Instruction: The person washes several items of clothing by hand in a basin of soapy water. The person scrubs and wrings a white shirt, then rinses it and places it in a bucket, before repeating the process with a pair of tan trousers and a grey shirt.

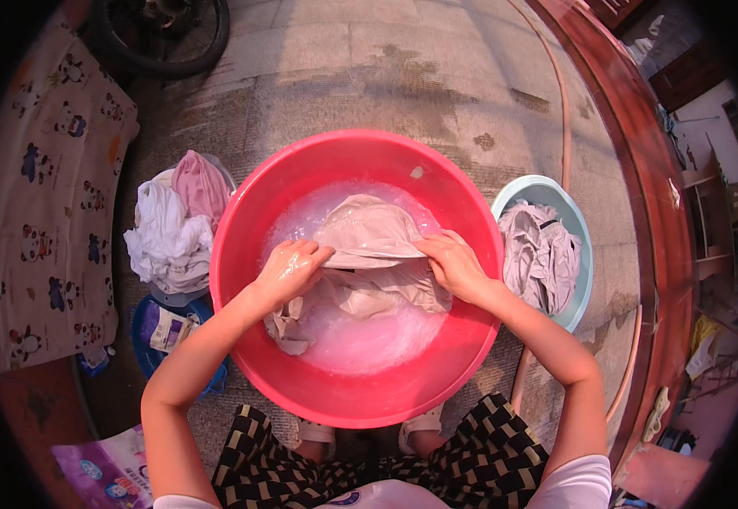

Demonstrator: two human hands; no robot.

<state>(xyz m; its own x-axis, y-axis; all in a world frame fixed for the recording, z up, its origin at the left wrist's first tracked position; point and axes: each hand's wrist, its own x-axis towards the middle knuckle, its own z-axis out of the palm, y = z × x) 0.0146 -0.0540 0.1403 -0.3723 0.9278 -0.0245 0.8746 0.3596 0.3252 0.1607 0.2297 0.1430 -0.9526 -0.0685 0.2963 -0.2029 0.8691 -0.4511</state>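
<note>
A wet beige garment (372, 232) lies partly in soapy water (369, 347) inside a large red plastic basin (369, 407). My left hand (294, 270) grips the garment's folded edge on the left, its skin wet with suds. On the right, my right hand (455, 261) pinches the same edge, so the fabric is stretched between both hands above the water. Below that edge the rest of the cloth hangs and floats, one end reaching the basin's left side. The fingertips of both hands are partly hidden by the cloth.
Left of the basin, white clothes (175, 232) and a pink garment (200, 181) fill a container above a blue bucket (143, 343) holding a packet (170, 329). A pale blue basin (582, 273) with beige clothes stands right. A hose (563, 108) crosses the concrete floor (318, 57).
</note>
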